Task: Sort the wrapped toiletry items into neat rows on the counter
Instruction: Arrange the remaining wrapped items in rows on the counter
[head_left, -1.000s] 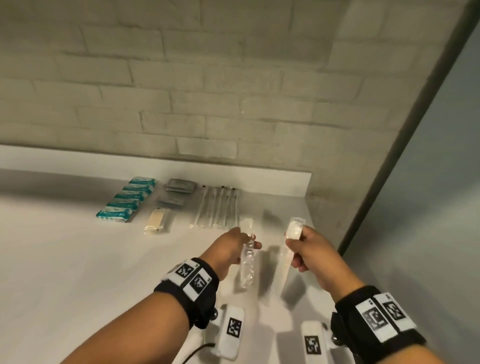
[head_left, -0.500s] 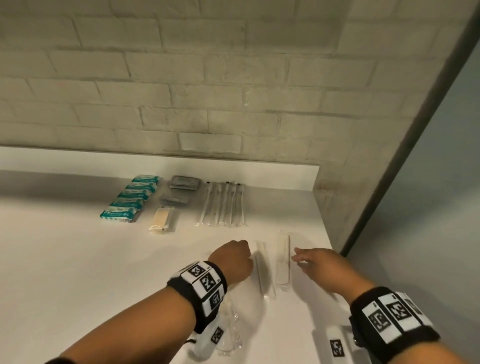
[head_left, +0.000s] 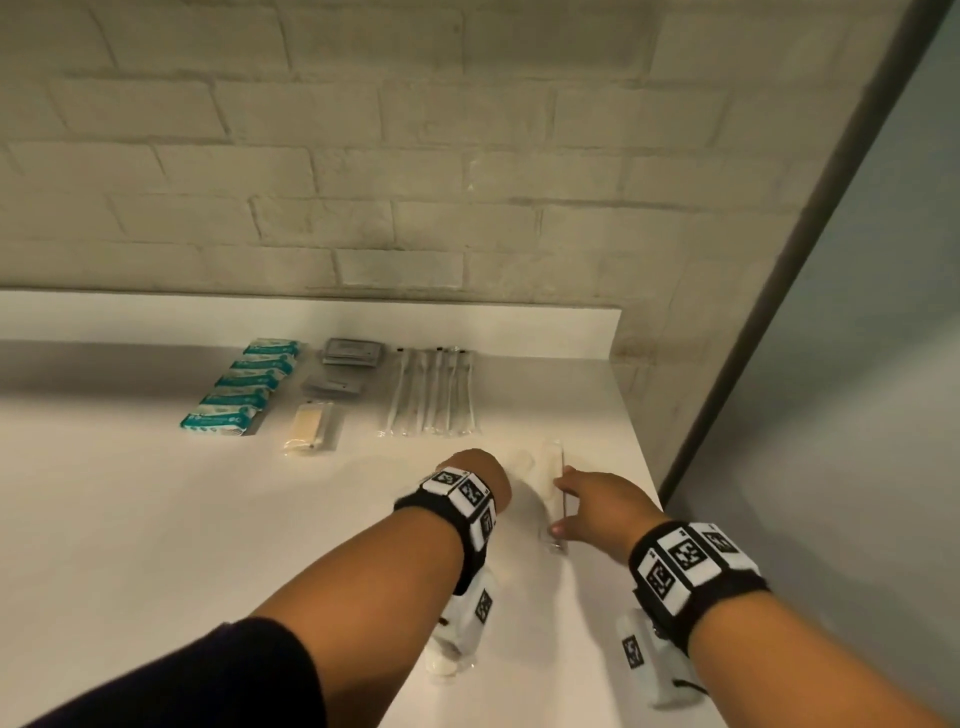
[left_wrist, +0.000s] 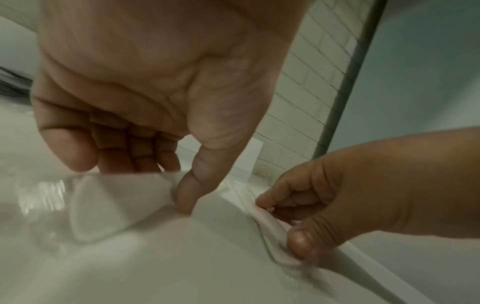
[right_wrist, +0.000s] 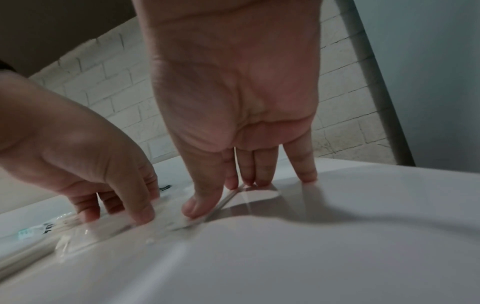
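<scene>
Two long clear-wrapped items lie side by side near the right end of the white counter (head_left: 156, 519). My left hand (head_left: 470, 480) rests its bent fingertips and thumb on the left item (left_wrist: 111, 203), which shows a white piece inside. My right hand (head_left: 587, 506) stands beside it with its straight fingertips (right_wrist: 259, 181) on the counter. Its thumb presses the edge of the right item (head_left: 551, 470), seen close as a thin packet (right_wrist: 259, 194).
Sorted rows lie further back: teal packets (head_left: 239, 387), grey sachets (head_left: 343, 371), a beige wrapped piece (head_left: 309, 428) and wrapped toothbrushes (head_left: 434, 395). Another white wrapped item (head_left: 441, 665) lies under my left forearm. The counter's right edge (head_left: 641, 467) runs close to my right hand.
A second ago both hands held the two packets up in the air. They have laid them flat on the counter, and both hands now press them in place, a little further back.
</scene>
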